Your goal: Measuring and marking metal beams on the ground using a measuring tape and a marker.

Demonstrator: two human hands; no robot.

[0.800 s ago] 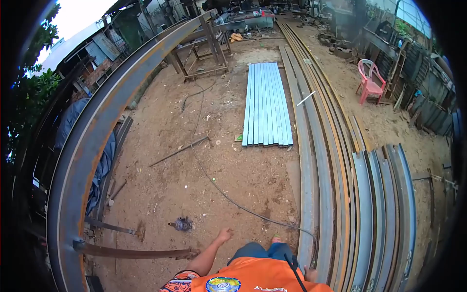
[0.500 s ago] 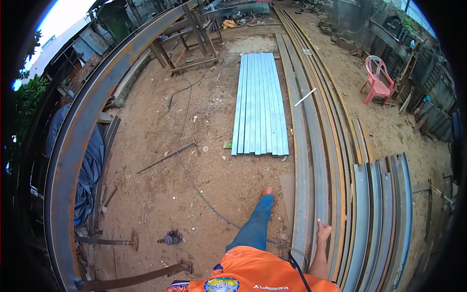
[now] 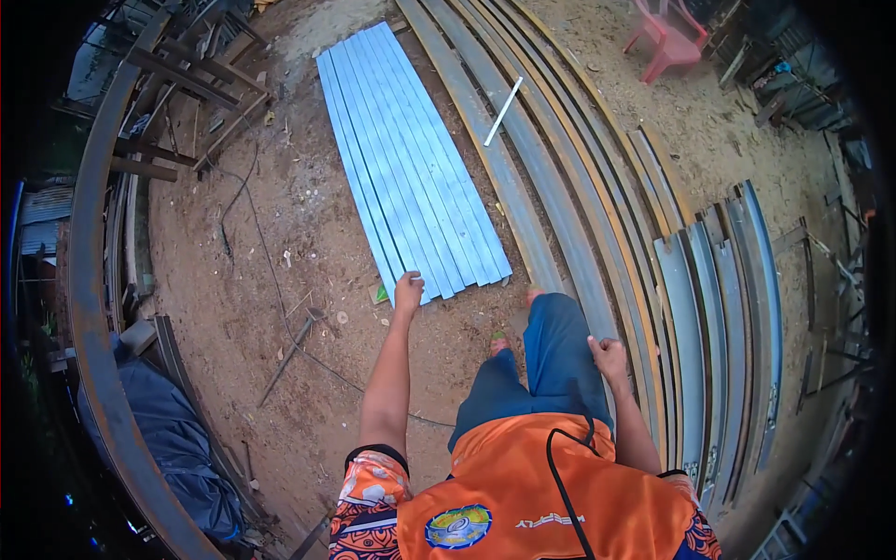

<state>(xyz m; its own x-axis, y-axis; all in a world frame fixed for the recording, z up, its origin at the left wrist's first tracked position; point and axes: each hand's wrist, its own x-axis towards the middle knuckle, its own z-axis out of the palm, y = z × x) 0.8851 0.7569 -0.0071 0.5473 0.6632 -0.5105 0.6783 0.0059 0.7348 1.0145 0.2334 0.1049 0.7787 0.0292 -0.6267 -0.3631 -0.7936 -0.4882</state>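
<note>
Head view: person walks over a dirt yard.
Left hand (image 3: 408,291): grip narrow, fingers curled, empty, just over the near end of pale blue ribbed metal sheets (image 3: 411,154) lying flat on the dirt.
Right hand (image 3: 609,356): loose fist, empty, by thigh.
Advice: probably grip the sheet's edge squarely.

A stack of corrugated sheets (image 3: 411,159) is lying on the dirt ground (image 3: 280,308) ahead of the person, its near end just by the left hand (image 3: 408,291). Long steel channels (image 3: 597,215) are running along its right side, a short bar (image 3: 502,111) lying across them. The right hand (image 3: 609,355) is hanging beside the thigh, next to those channels. A cable (image 3: 271,280) is trailing to the left of the sheets, and a chair (image 3: 667,37) is standing far ahead on the right
</note>
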